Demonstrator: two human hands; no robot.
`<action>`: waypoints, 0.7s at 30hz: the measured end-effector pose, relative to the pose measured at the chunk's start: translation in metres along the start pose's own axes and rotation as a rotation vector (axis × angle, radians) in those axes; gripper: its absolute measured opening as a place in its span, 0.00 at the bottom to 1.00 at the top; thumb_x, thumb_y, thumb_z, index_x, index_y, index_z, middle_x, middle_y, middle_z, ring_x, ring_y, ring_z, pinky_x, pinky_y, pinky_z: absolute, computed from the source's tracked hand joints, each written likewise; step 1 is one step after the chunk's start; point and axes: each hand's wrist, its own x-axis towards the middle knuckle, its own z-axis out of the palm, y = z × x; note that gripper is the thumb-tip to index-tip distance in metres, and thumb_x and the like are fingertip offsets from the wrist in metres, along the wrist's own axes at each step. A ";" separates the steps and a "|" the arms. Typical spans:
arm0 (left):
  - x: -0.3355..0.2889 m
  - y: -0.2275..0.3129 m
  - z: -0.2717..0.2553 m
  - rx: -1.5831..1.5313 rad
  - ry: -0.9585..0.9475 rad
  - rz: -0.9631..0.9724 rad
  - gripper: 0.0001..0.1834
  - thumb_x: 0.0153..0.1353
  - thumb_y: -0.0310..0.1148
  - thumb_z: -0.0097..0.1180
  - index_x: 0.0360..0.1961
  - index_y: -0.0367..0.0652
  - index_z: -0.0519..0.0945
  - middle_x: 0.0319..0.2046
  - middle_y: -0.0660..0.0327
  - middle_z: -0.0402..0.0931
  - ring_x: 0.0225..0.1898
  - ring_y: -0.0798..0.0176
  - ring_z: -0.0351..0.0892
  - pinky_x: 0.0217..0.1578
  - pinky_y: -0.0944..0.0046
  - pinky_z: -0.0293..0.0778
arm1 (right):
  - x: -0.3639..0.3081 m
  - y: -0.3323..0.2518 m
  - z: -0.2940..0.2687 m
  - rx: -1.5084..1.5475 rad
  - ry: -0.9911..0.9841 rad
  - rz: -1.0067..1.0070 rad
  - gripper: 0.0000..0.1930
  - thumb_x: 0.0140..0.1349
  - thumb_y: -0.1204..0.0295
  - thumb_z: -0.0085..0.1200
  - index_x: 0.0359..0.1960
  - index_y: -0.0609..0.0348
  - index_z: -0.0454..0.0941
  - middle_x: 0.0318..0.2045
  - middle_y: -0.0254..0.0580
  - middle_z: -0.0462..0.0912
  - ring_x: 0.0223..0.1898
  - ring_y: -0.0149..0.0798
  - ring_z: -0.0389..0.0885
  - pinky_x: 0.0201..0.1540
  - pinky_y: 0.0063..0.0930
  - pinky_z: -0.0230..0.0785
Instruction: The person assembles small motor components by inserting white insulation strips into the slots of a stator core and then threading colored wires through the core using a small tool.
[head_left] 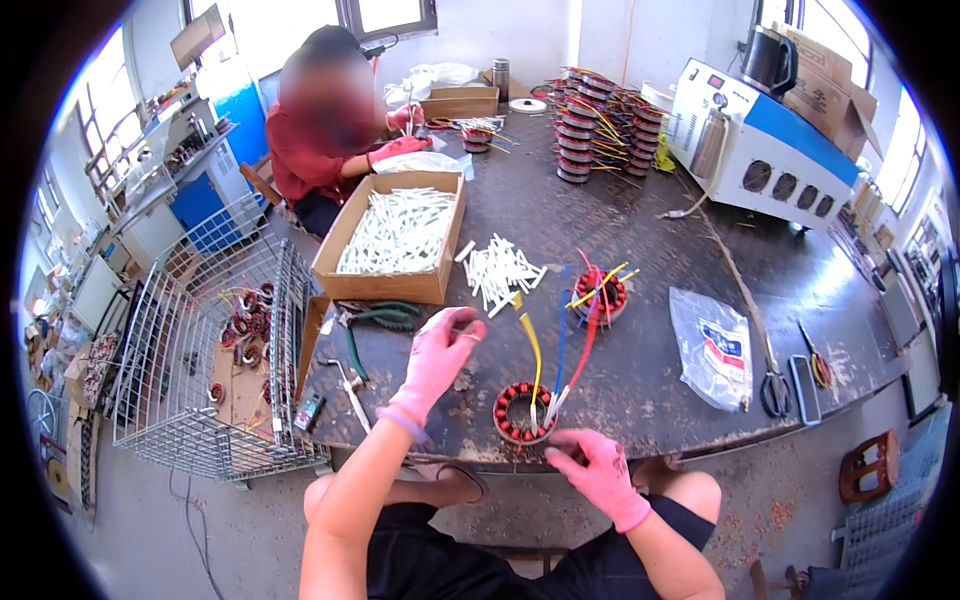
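My left hand [440, 358], in a pink glove, is raised left of a motor stator. Its fingers are curled together; whatever they hold, if anything, is too small to make out. The ring-shaped stator [501, 427] with dark red windings lies near the table's front edge. Yellow, blue and red leads rise from it, with white sleeves at the base of some. My right hand [597, 468], also pink-gloved, is at the stator's lower right edge, thumb and forefinger apart. A second stator [614, 305] with coloured leads lies beyond. A loose pile of white sleeves [500, 270] lies farther back.
A cardboard box [385, 288] full of white sleeves stands at the far left. Pliers [385, 316], a plastic bag [712, 350], scissors [774, 392] and a phone [805, 388] lie around. Stacked stators [575, 140] stand behind. A co-worker [320, 150] sits across; a wire cage [215, 350] stands left.
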 end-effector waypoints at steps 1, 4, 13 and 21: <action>0.018 -0.012 0.008 0.254 0.021 0.101 0.20 0.63 0.43 0.61 0.50 0.42 0.79 0.40 0.58 0.80 0.37 0.61 0.81 0.38 0.61 0.77 | -0.002 0.008 0.000 -0.002 -0.018 -0.002 0.12 0.58 0.66 0.66 0.41 0.56 0.84 0.29 0.41 0.81 0.26 0.36 0.80 0.31 0.29 0.72; 0.055 -0.009 0.043 0.799 -0.031 0.050 0.22 0.60 0.49 0.63 0.48 0.45 0.79 0.48 0.54 0.77 0.45 0.50 0.82 0.43 0.52 0.77 | 0.000 0.017 -0.001 -0.048 -0.049 -0.118 0.09 0.59 0.67 0.65 0.39 0.54 0.84 0.28 0.40 0.82 0.27 0.41 0.81 0.30 0.31 0.73; 0.039 -0.011 0.026 0.741 0.077 0.170 0.11 0.62 0.40 0.61 0.39 0.45 0.83 0.38 0.58 0.77 0.38 0.57 0.81 0.38 0.59 0.76 | -0.005 0.022 -0.011 -0.063 -0.037 -0.230 0.08 0.59 0.70 0.63 0.39 0.54 0.83 0.28 0.42 0.82 0.28 0.46 0.82 0.30 0.35 0.73; -0.199 0.065 0.008 -0.618 -0.158 -0.364 0.08 0.63 0.28 0.58 0.43 0.41 0.79 0.39 0.66 0.75 0.35 0.75 0.71 0.35 0.73 0.67 | -0.040 -0.051 0.032 0.757 -0.399 0.372 0.13 0.67 0.69 0.59 0.49 0.61 0.80 0.33 0.28 0.81 0.30 0.19 0.73 0.32 0.17 0.66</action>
